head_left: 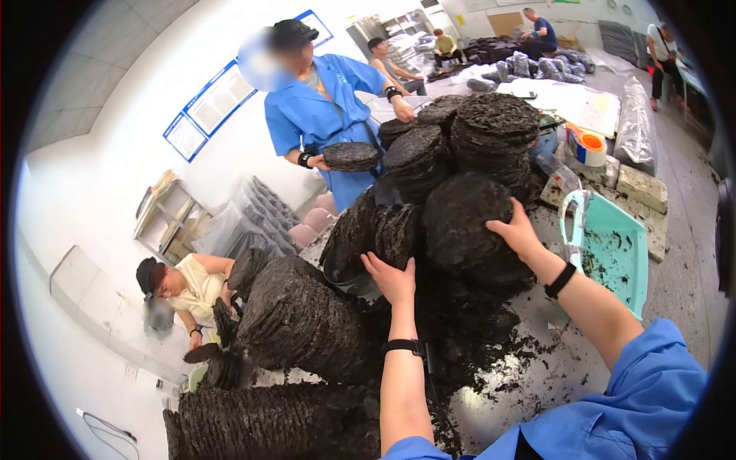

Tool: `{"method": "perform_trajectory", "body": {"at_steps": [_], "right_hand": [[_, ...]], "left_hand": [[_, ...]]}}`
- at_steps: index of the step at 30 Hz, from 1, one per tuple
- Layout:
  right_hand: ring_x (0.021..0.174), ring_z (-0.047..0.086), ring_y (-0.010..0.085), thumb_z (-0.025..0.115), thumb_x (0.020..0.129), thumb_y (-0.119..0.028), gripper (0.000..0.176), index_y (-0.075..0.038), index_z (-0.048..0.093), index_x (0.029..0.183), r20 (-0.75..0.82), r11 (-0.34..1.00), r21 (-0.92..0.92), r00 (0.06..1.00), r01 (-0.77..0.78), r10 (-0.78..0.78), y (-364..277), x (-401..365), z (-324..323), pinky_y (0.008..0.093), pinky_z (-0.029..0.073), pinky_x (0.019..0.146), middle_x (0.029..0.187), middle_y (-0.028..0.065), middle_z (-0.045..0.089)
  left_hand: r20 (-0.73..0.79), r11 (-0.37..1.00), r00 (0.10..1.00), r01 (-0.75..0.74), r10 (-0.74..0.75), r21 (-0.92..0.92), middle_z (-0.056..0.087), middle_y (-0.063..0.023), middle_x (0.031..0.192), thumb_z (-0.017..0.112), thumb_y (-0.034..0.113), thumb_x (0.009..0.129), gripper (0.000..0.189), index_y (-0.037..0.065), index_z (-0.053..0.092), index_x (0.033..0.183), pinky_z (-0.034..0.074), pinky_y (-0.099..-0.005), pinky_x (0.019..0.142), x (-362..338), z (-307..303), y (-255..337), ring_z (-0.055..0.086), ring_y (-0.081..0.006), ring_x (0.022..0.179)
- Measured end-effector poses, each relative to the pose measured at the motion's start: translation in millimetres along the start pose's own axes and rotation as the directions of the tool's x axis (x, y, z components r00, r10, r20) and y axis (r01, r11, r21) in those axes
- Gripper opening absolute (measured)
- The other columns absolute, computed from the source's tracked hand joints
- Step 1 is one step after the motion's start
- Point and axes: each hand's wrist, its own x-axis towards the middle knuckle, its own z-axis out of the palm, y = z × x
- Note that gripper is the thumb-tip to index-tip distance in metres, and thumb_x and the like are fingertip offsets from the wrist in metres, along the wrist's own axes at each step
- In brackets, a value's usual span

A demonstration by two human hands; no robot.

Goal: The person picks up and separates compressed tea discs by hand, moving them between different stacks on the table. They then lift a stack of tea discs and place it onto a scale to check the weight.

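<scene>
My right hand point(520, 230) grips the right edge of a large dark round disc point(464, 222) that looks like pressed dried seaweed, thumb on its face. To the left, my left hand point(392, 277) has its thumb and fingers apart, fingertips at a smaller bundle of seaweed discs point(396, 234). That bundle leans beside another tilted stack point(349, 238) over a grey round pan point(360, 285). Behind the large disc rise tall stacks of discs point(497, 126). More dark seaweed point(468, 322) is heaped below my hands.
Across the table a person in blue point(337, 100) holds a disc stack point(350, 156). Another person point(201, 284) bends at the left beside big seaweed piles point(299, 322). A turquoise basket point(613, 253) stands right, near an orange tape roll point(590, 142). Crumbs litter the metal tabletop point(491, 414).
</scene>
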Motion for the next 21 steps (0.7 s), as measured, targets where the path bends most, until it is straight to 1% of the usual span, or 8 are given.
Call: {"method": "perform_trajectory", "body": {"at_steps": [2,6,8,11,14,16,19,21], "right_hand": [[0.119,0.052,0.0276,0.074,0.079,-0.015,0.090,0.003,0.019,0.148,-0.012,0.966,0.250,0.997,-0.071,0.076,-21.8,-22.7,-5.1,0.0370,0.043,0.099,0.133,0.0206,0.048],[0.122,0.049,0.0266,0.072,0.081,-0.016,0.088,0.003,0.018,0.148,-0.092,0.973,0.209,0.988,-0.101,0.123,-7.3,-31.3,-27.6,0.0353,0.038,0.103,0.135,0.0182,0.047],[0.134,0.037,0.0306,0.072,0.081,-0.025,0.097,0.001,0.010,0.151,-0.067,0.974,0.179,0.986,-0.138,0.152,-2.4,-37.3,-38.7,0.0416,0.030,0.110,0.146,0.0210,0.036],[0.146,0.010,0.0376,0.069,0.078,-0.048,0.115,-0.005,-0.006,0.153,-0.058,0.907,0.182,0.916,-0.380,0.396,-0.5,-49.2,-53.8,0.0541,0.018,0.113,0.158,0.0232,0.005],[0.146,0.010,0.0372,0.068,0.078,-0.050,0.114,-0.006,-0.005,0.154,-0.070,0.895,0.202,0.905,-0.398,0.419,3.3,-53.8,-56.4,0.0530,0.018,0.113,0.158,0.0231,0.005],[0.146,0.009,0.0371,0.068,0.078,-0.051,0.114,-0.006,-0.005,0.154,-0.065,0.894,0.205,0.906,-0.397,0.418,7.8,-54.8,-55.4,0.0526,0.018,0.114,0.158,0.0231,0.005],[0.147,0.008,0.0365,0.068,0.078,-0.053,0.115,-0.004,-0.004,0.153,-0.072,0.908,0.188,0.917,-0.375,0.393,9.2,-55.0,-52.3,0.0508,0.017,0.115,0.158,0.0232,0.004],[0.147,0.008,0.0360,0.068,0.078,-0.053,0.115,-0.003,-0.003,0.153,-0.081,0.916,0.169,0.921,-0.364,0.381,8.6,-57.5,-51.5,0.0495,0.017,0.115,0.158,0.0232,0.005]], "left_hand": [[0.154,1.000,0.988,0.005,0.000,-0.031,0.032,-0.0272,0.143,0.081,0.031,0.072,0.092,-0.003,0.032,0.141,0.032,-0.0495,0.109,4.4,-4.9,-12.0,0.031,-0.0440,0.134],[0.120,0.999,0.993,0.001,-0.007,0.048,0.038,-0.0251,0.138,0.081,0.031,0.072,0.080,-0.005,0.042,0.132,0.035,-0.0492,0.106,2.3,-7.2,-11.5,0.037,-0.0422,0.129],[0.048,0.992,0.994,-0.099,0.096,0.074,0.041,-0.0224,0.136,0.081,0.028,0.072,0.073,-0.005,0.044,0.125,0.037,-0.0485,0.104,-0.4,-6.6,-8.8,0.041,-0.0400,0.125],[-0.080,0.960,0.957,-0.278,0.278,0.016,0.046,-0.0204,0.130,0.081,0.021,0.070,0.069,-0.003,0.044,0.124,0.038,-0.0489,0.100,-2.3,-6.0,-9.3,0.046,-0.0395,0.119],[0.001,0.917,0.917,-0.399,0.399,-0.021,0.050,-0.0202,0.126,0.078,0.013,0.068,0.068,-0.002,0.045,0.125,0.039,-0.0495,0.097,-15.8,-3.1,-5.1,0.047,-0.0402,0.118],[0.156,0.838,0.839,-0.539,0.522,0.092,0.051,-0.0197,0.126,0.077,0.013,0.066,0.073,-0.001,0.043,0.129,0.038,-0.0466,0.099,-34.2,11.9,-9.5,0.048,-0.0386,0.119],[0.130,0.676,0.746,-0.652,0.653,0.343,0.050,-0.0184,0.129,0.076,0.022,0.070,0.074,0.000,0.042,0.132,0.036,-0.0459,0.102,-49.8,43.2,-11.8,0.047,-0.0357,0.121],[0.203,0.787,0.783,-0.611,0.587,0.082,0.050,-0.0167,0.131,0.072,0.030,0.076,0.070,0.001,0.044,0.133,0.033,-0.0472,0.104,-53.6,16.8,23.8,0.046,-0.0347,0.124]]}}
